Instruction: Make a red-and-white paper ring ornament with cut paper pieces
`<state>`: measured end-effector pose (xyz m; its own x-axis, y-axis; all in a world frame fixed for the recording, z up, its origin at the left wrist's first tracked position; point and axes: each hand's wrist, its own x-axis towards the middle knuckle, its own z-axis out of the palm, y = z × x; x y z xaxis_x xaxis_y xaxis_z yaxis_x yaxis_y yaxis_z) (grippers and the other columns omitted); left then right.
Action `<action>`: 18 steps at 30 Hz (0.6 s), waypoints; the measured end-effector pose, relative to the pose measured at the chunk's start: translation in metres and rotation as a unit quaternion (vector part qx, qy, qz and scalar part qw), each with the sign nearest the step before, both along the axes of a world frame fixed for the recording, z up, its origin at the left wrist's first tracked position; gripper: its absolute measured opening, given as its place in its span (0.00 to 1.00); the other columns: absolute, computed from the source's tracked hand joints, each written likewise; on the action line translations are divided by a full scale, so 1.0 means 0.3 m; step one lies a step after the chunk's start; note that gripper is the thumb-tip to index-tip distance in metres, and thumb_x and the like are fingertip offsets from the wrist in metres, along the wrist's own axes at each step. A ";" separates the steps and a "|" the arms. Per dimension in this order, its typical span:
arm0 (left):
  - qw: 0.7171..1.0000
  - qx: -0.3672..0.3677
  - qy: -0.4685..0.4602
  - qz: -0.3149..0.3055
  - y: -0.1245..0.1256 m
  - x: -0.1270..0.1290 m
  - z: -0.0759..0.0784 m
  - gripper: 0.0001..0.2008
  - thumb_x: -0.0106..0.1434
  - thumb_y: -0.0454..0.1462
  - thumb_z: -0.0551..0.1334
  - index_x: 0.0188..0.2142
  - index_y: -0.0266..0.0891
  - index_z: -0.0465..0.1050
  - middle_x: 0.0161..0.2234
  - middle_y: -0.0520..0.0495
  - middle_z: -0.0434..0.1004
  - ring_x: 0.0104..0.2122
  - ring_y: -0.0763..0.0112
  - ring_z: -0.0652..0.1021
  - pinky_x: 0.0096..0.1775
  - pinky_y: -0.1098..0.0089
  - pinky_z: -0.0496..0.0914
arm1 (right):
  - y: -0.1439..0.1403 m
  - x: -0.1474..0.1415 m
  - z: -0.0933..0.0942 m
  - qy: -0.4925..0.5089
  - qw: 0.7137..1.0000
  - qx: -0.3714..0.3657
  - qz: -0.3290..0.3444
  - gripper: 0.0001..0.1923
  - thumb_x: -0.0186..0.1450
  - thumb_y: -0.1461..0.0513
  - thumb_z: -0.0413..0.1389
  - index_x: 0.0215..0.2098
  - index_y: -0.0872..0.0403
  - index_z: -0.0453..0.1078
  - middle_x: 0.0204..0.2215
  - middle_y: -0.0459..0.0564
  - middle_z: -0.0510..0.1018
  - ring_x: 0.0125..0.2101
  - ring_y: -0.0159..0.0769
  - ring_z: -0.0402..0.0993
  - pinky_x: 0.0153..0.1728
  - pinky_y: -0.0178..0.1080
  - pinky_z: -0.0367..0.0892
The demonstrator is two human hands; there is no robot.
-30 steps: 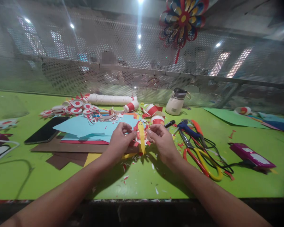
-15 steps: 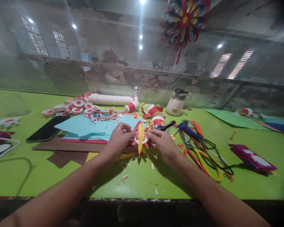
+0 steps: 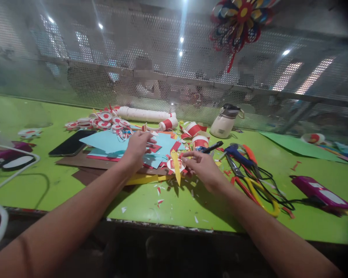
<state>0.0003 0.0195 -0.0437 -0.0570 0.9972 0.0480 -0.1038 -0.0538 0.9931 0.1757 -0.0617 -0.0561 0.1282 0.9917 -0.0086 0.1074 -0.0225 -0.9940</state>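
Note:
My right hand (image 3: 202, 166) pinches the right edge of a small paper turtle (image 3: 171, 166), a round white and red piece with a long pointed yellow paper strip (image 3: 176, 172) across it and eye dots at the strip's upper end. My left hand (image 3: 139, 148) is apart from it, hovering over light blue paper sheets (image 3: 104, 143) with fingers spread. Just beyond those fingertips lies a red paper scrap (image 3: 154, 148); I cannot make out any contact with it. A red and white paper cup (image 3: 200, 142) stands behind my right hand, near a black marker (image 3: 213, 147).
Scissors (image 3: 256, 197) and a blue-handled tool (image 3: 240, 156) lie among black cable at right, near a purple box (image 3: 321, 193). A phone (image 3: 71, 143), cut cup bottoms (image 3: 104, 119), a white roll (image 3: 145, 115) and a jug (image 3: 224, 121) occupy the back and left.
My left hand has let go of the turtle and moved up and left over the blue paper. The right hand keeps its hold. The camera view has shifted slightly.

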 end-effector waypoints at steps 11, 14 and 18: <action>0.993 0.069 0.092 0.034 0.049 -0.001 -0.051 0.09 0.47 0.32 0.59 0.30 0.37 0.62 0.25 0.50 0.71 0.21 0.73 0.73 0.21 0.76 0.63 | -0.008 -0.017 -0.020 -0.153 0.987 -0.014 0.036 0.04 0.54 0.67 0.58 0.29 0.56 0.69 0.12 0.43 0.70 0.11 0.28 0.64 0.11 0.30 0.56; 0.988 0.099 0.109 0.036 0.060 -0.006 -0.052 0.09 0.47 0.32 0.59 0.30 0.37 0.63 0.25 0.51 0.70 0.22 0.73 0.74 0.21 0.76 0.63 | -0.032 0.001 0.005 -0.149 0.988 -0.017 0.033 0.05 0.55 0.68 0.56 0.32 0.57 0.68 0.13 0.41 0.69 0.13 0.26 0.64 0.12 0.28 0.57; 0.984 0.124 0.124 0.024 0.064 -0.007 -0.055 0.08 0.48 0.32 0.60 0.30 0.37 0.64 0.26 0.50 0.70 0.23 0.73 0.74 0.21 0.75 0.64 | -0.093 0.045 -0.007 -0.165 0.986 -0.018 0.015 0.06 0.57 0.65 0.56 0.35 0.57 0.67 0.14 0.41 0.69 0.13 0.25 0.65 0.14 0.28 0.58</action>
